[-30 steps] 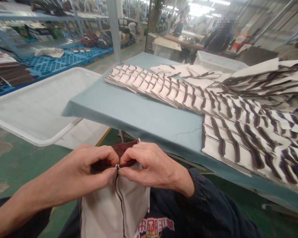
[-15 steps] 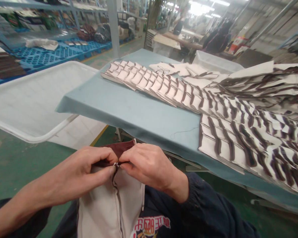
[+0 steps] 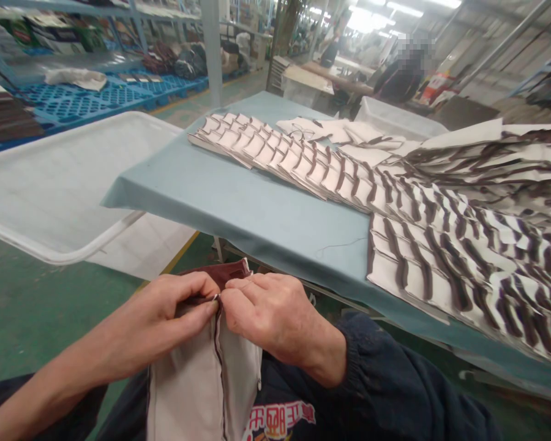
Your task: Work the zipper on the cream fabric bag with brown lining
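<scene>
A cream and maroon fabric piece (image 3: 188, 392) hangs over my lap, with a dark seam running down its middle. My left hand (image 3: 174, 315) pinches its upper edge between thumb and forefinger at the top of the seam. Right beside it, my right hand (image 3: 273, 315) is closed on the same edge, its fingers curled so that the fingertips are partly hidden. Maroon cloth (image 3: 229, 274) shows behind both hands.
Overlapping rows of cream and dark fabric pieces (image 3: 303, 162) lie on the blue-covered table (image 3: 252, 214) ahead. A white bin (image 3: 68, 184) stands at the left, near blue pallets (image 3: 133, 92). Farther back is a person (image 3: 401, 73).
My right hand has turned, its knuckles now more over the seam and its thumb less visible. The fabric's lower part has shifted slightly. At the back, the person's head has moved.
</scene>
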A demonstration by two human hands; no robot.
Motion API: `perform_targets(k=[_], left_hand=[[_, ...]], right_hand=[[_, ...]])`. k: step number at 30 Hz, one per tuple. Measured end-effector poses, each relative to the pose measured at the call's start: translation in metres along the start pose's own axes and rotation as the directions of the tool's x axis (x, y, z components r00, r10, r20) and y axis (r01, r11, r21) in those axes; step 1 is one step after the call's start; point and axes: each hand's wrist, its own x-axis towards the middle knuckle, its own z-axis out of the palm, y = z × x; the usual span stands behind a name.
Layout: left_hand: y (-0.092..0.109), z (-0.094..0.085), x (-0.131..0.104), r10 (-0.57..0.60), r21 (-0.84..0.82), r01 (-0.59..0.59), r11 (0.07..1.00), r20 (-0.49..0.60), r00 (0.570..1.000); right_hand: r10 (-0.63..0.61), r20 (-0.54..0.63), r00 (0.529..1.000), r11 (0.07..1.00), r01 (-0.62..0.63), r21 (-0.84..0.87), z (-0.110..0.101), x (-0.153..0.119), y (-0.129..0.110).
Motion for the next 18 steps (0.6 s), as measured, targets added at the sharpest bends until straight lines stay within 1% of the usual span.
perform_targets(k=[3, 7, 9, 10, 11, 12, 13, 14, 15, 16, 17, 18], left_hand=[[0.002, 0.005, 0.004, -0.007, -0.003, 0.007, 1.0, -0.027, 1.0], [0.01, 0.007, 0.01, -0.023, 0.011, 0.023, 1.0, -0.013, 1.0], [0.009, 0.012, 0.006, -0.019, 0.044, 0.019, 0.999, -0.003, 1.0], [0.006, 0.016, 0.001, -0.004, 0.068, 0.003, 0.998, 0.008, 1.0], [0.002, 0.022, -0.006, 0.021, 0.099, -0.023, 0.995, 0.024, 0.999], [-0.002, 0.028, -0.014, 0.054, 0.132, -0.058, 0.99, 0.038, 0.998], [-0.007, 0.034, -0.023, 0.105, 0.163, -0.114, 0.98, 0.058, 0.993], [-0.011, 0.039, -0.031, 0.146, 0.192, -0.155, 0.969, 0.058, 0.988], [-0.014, 0.042, -0.038, 0.184, 0.194, -0.187, 0.963, 0.034, 0.982], [-0.016, 0.043, -0.042, 0.186, 0.194, -0.181, 0.964, -0.006, 0.983], [-0.016, 0.042, -0.044, 0.189, 0.183, -0.18, 0.966, -0.032, 0.981], [-0.014, 0.039, -0.044, 0.188, 0.166, -0.177, 0.97, -0.055, 0.981]], right_hand=[[-0.022, -0.028, 0.999, 0.999, 0.021, -0.038, 0.001, 0.0, -0.001], [-0.041, -0.087, 0.995, 0.997, 0.034, -0.073, 0.009, -0.004, -0.004], [-0.043, -0.092, 0.995, 0.998, 0.037, -0.059, 0.011, -0.007, 0.0], [-0.023, -0.094, 0.995, 0.999, 0.019, -0.046, 0.01, -0.008, 0.004], [0.029, -0.102, 0.994, 0.999, -0.033, -0.033, 0.007, -0.008, 0.011], [0.12, -0.12, 0.985, 0.992, -0.123, -0.017, 0.003, -0.009, 0.019], [0.239, -0.148, 0.96, 0.971, -0.239, 0.013, -0.003, -0.009, 0.027], [0.368, -0.169, 0.914, 0.93, -0.362, 0.063, -0.011, -0.01, 0.036], [0.47, -0.174, 0.865, 0.881, -0.451, 0.139, -0.018, -0.01, 0.043], [0.518, -0.153, 0.841, 0.846, -0.478, 0.237, -0.025, -0.011, 0.047], [0.523, -0.117, 0.844, 0.821, -0.462, 0.336, -0.031, -0.012, 0.049], [0.487, -0.083, 0.87, 0.805, -0.41, 0.428, -0.034, -0.012, 0.049]])
